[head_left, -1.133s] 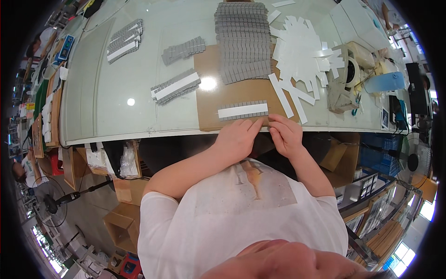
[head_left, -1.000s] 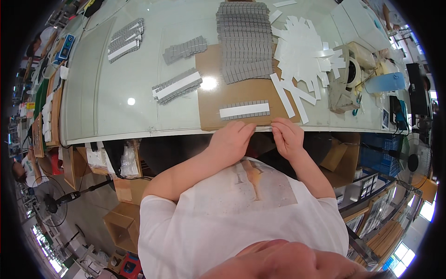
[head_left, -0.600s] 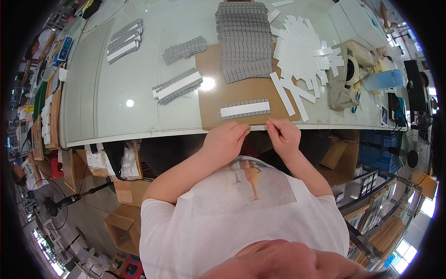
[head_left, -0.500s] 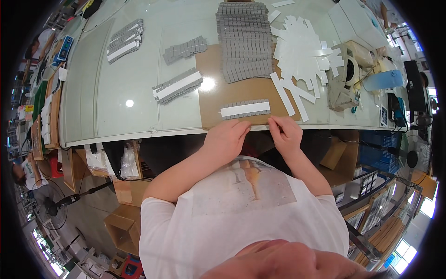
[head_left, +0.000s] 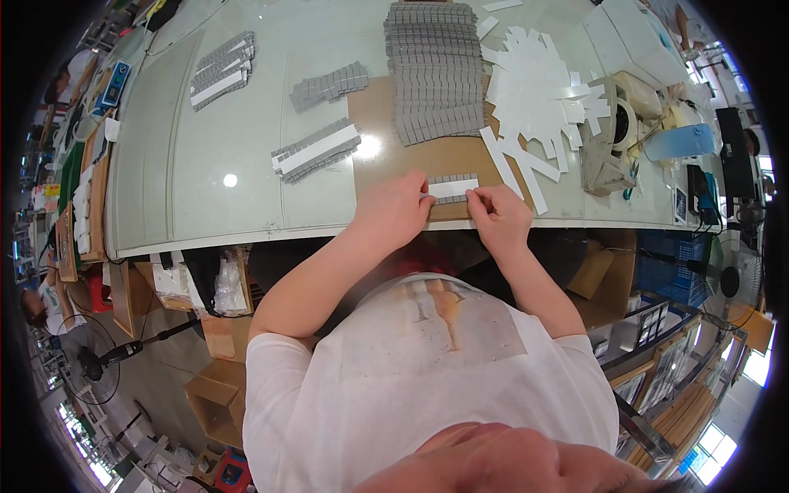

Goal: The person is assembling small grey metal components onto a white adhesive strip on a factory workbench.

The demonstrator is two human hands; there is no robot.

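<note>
A short grey segmented strip with a white band along it (head_left: 454, 190) lies on a brown board (head_left: 374, 107) at the table's near edge. My left hand (head_left: 392, 210) is closed over its left end and hides that part. At the right end, my right hand (head_left: 503, 215) has thumb and forefinger pinched together at the lower corner. Beyond the hands stands a large stack of grey segmented strips (head_left: 436, 74). Loose white strips (head_left: 526, 99) are heaped to its right, a few reaching toward my right hand.
Smaller grey piles lie to the left: one white-banded (head_left: 316, 149), one plain (head_left: 329, 86), another farther off (head_left: 223, 70). At right are a tape dispenser (head_left: 608, 152), a blue bottle (head_left: 678, 142) and a white box (head_left: 633, 41). A fan (head_left: 92, 366) stands lower left.
My left hand has moved up from the table edge onto the strip's left end. My right hand has risen slightly and leftward, its fingertips now at the strip's right end.
</note>
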